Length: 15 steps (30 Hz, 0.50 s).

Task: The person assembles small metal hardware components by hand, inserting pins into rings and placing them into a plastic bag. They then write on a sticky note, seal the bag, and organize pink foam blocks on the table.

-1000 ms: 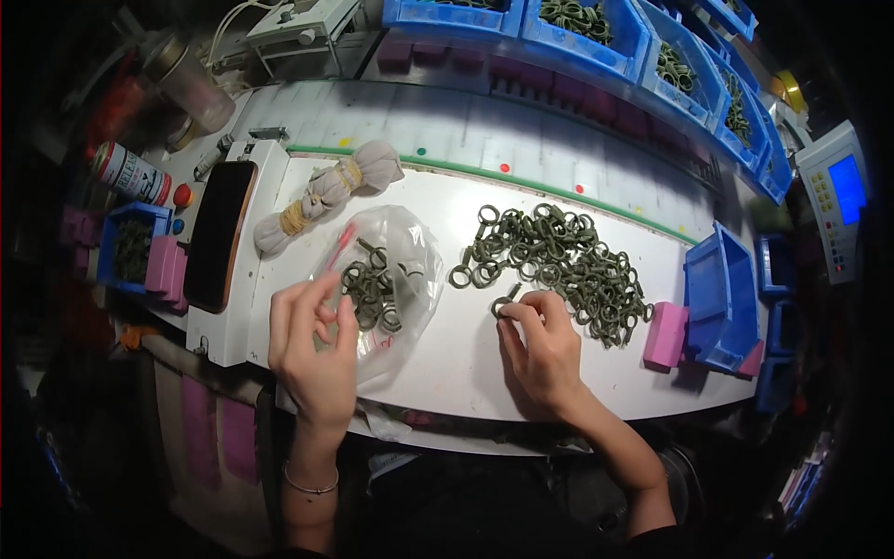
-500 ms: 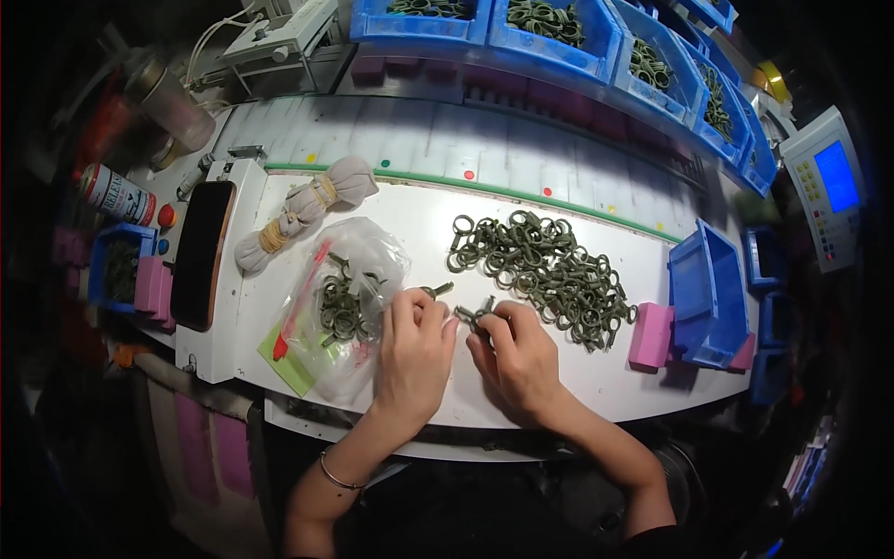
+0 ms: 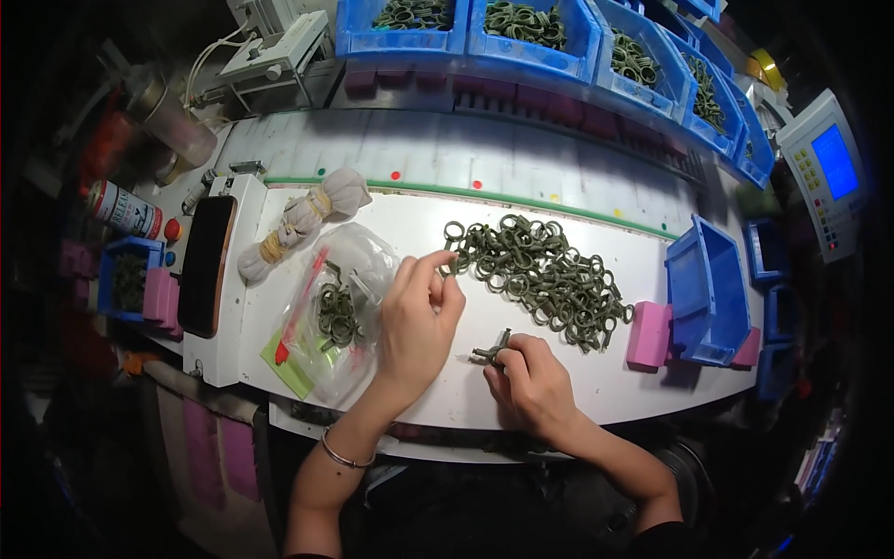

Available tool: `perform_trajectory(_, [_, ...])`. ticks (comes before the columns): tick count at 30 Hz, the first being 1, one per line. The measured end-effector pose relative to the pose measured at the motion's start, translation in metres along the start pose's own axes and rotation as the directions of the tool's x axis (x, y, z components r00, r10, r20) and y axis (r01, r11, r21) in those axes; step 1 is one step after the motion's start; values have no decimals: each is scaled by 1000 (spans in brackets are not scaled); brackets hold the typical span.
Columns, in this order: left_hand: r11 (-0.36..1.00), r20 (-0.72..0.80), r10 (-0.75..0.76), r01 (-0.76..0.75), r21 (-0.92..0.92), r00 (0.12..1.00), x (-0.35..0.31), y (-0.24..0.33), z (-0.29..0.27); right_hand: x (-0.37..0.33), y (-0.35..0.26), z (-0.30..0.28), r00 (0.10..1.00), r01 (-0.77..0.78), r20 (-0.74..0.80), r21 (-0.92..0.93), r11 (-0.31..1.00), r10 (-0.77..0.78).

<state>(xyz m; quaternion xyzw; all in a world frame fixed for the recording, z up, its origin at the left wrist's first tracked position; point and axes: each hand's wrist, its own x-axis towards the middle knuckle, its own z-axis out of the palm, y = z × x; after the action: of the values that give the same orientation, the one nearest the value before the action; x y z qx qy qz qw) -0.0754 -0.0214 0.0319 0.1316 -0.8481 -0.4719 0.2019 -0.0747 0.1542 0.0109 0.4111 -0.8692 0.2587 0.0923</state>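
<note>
Head: lettered can (image 3: 125, 209); green pieces (image 3: 492, 353) held.

At 3 o'clock, dark green rings (image 3: 535, 270) are showing a matt surface, looking like rubber or plastic. At 8 o'clock, a thin, clear plastic bag (image 3: 331, 380) is wrinkling and catching glossy highlights, and a green slip (image 3: 290, 373) is looking like matt paper. At 10 o'clock, a grey bundle (image 3: 303, 216) is showing soft, matt, creased cloth. At 9 o'clock, a phone (image 3: 209, 265) is presenting a smooth, dark, glassy face. At 1 o'clock, blue bins (image 3: 531, 58) are looking like smooth, hard plastic. At 7 o'clock, a bracelet (image 3: 346, 463) is gleaming like polished metal. At 6 o'clock, the white worktop (image 3: 461, 396) is looking smooth.
</note>
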Motion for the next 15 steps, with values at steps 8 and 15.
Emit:
perform_trajectory(8, [803, 125, -246, 274, -529, 961, 19, -10, 7, -3, 3, -6, 999, 43, -11, -35, 998, -43])
perform_trajectory(15, [972, 128, -232, 228, 48, 964, 23, -4, 7, -1, 3, -14, 980, -174, -37, 329, 928, 197])
